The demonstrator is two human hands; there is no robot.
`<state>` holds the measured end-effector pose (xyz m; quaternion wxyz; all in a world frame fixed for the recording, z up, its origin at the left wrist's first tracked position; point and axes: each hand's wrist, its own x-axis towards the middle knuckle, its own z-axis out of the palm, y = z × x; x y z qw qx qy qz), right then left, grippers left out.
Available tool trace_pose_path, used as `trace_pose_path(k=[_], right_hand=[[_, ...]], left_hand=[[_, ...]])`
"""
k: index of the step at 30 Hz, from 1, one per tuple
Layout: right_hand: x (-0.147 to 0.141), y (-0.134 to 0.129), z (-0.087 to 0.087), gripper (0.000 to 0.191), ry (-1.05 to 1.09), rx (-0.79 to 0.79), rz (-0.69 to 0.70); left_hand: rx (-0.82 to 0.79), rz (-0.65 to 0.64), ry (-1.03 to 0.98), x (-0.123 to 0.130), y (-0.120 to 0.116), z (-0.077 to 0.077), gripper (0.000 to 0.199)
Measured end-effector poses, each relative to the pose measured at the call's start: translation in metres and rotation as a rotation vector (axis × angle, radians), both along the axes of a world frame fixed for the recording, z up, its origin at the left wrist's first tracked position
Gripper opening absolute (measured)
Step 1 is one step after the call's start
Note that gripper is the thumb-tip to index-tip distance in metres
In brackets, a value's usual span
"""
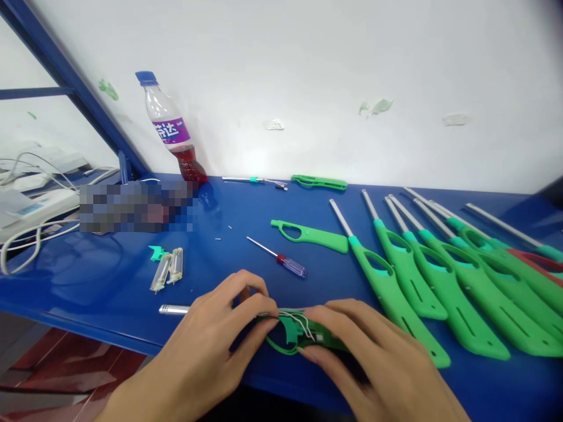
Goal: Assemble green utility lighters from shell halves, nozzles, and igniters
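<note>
Both my hands grip one green long-nosed lighter (pixel 285 347) near the table's front edge. Its casing is open, so white wires (pixel 299 319) and a teal trigger (pixel 291 331) show inside. My left hand (pixel 220 328) pinches the casing at the neck, and the metal tube (pixel 173 309) sticks out to the left behind it. My right hand (pixel 365 346) is closed round the handle end, thumb and forefinger beside the wires. A screwdriver (pixel 292 266) with a clear purple handle lies just beyond my hands. Behind it is a loose green casing half (pixel 312 235).
Several assembled green lighters (pixel 400 305) lie in a row at right, with a red one (pixel 539 264) among them. Two clear fuel tanks (pixel 169 269) sit at left. A drink bottle (pixel 173 129) leans on the wall. Another casing half (pixel 319 182) and a tube with wires (pixel 253 180) lie behind.
</note>
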<state>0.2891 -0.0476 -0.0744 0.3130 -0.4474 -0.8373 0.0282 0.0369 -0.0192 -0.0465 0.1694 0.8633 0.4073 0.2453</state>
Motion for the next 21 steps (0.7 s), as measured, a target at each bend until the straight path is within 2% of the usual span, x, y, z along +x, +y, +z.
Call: trace_pose_path(k=[4, 9, 15, 21], right_hand=[[0.0021, -0.0014, -0.001, 0.01, 0.082, -0.053, -0.001], [0.004, -0.0005, -0.0002, 0.009, 0.12, -0.063, 0.021], [0.0039, 0.0012, 0.0011, 0.021, 0.126, -0.052, 0.059], [0.0045, -0.0013, 0.0004, 0.021, 0.01, -0.002, 0.052]], left_hand=[[0.103, 0.007, 0.019, 0.0021, 0.0043, -0.0022, 0.017], [0.238, 0.02, 0.044, 0.0075, 0.0067, -0.0019, 0.016], [0.257, 0.018, 0.043, 0.0058, 0.0057, -0.0056, 0.015], [0.196, -0.01, 0.031, 0.0022, 0.0024, -0.0083, 0.016]])
